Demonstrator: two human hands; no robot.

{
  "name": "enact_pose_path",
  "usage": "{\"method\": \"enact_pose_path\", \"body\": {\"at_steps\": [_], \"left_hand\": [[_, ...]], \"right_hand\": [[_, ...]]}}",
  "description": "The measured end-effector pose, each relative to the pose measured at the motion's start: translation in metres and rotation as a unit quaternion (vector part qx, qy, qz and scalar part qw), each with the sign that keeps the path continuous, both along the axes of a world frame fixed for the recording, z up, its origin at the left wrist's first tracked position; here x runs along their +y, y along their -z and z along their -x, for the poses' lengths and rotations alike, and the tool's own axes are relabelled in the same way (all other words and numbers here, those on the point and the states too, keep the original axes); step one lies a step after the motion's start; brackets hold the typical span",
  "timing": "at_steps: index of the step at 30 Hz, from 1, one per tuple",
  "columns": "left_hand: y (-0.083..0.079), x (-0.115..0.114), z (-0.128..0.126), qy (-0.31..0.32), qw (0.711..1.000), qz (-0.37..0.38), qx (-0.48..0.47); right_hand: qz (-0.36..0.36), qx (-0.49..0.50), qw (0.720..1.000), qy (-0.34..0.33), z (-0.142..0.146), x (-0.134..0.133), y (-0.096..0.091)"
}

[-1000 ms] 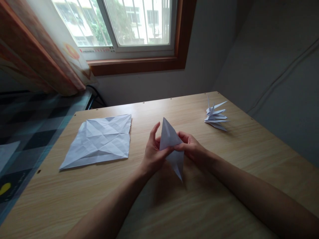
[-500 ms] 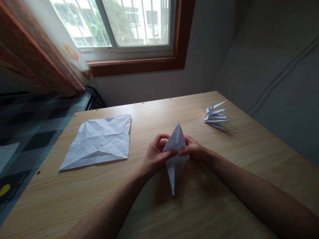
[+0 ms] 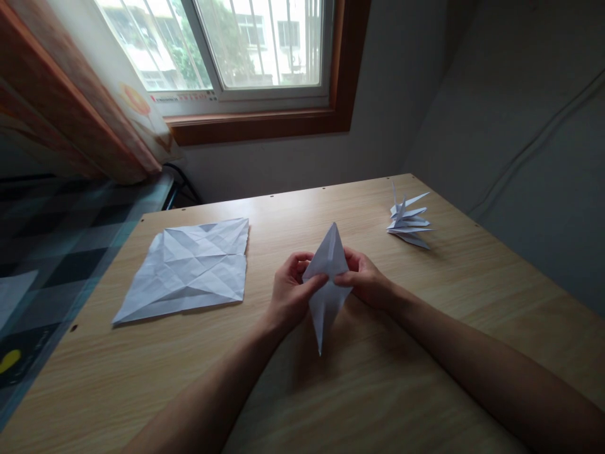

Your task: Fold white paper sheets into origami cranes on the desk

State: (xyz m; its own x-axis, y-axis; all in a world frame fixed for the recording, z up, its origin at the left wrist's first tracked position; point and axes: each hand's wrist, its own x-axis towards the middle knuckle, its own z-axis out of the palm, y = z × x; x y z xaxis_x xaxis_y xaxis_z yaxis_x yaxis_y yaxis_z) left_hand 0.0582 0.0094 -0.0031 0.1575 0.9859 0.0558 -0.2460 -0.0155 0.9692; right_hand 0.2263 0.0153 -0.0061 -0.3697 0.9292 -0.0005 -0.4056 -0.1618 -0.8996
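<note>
A white folded paper (image 3: 329, 255), shaped like a long diamond with a crease down its middle, is held between both hands above the table. My left hand (image 3: 293, 287) pinches its left edge, thumb on the front face and fingers behind. On the opposite edge my right hand (image 3: 366, 277) grips it the same way, its thumb pressed near the middle. One point of the diamond aims away from me, the other toward me. The fingers behind the paper are partly hidden.
Creased white paper sheets (image 3: 189, 268) lie flat on the wooden table (image 3: 118, 384) at left. Several folded paper cranes (image 3: 409, 222) stand close together at the back right. A checked cloth (image 3: 80, 265) covers a surface to the left, below a curtain (image 3: 94, 94) and window (image 3: 269, 44).
Both hands have shifted slightly left and away from me with the folded paper. My thumbs have moved a little apart on its front face.
</note>
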Motion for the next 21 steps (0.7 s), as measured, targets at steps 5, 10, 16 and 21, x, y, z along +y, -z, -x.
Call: {"method": "enact_pose_path", "body": {"at_steps": [5, 10, 16, 21], "left_hand": [[-0.0019, 0.0017, 0.0006, -0.011, 1.0, 0.01, -0.018], [-0.0039, 0.0032, 0.0026, -0.045, 0.999, 0.018, -0.008], [0.0019, 0.0065, 0.0027, -0.093, 0.995, 0.013, -0.037], [0.0048, 0.0061, 0.0014, -0.059, 0.998, 0.0, -0.029]], "right_hand": [[-0.028, 0.007, 1.0, 0.007, 0.001, 0.0012, 0.0025], [-0.037, 0.0, 0.999, 0.023, 0.0017, 0.0017, 0.0064], [-0.057, -0.053, 0.994, 0.079, 0.0036, 0.0034, 0.0078], [-0.073, -0.062, 0.984, 0.149, 0.0029, 0.0047, 0.0083]]}}
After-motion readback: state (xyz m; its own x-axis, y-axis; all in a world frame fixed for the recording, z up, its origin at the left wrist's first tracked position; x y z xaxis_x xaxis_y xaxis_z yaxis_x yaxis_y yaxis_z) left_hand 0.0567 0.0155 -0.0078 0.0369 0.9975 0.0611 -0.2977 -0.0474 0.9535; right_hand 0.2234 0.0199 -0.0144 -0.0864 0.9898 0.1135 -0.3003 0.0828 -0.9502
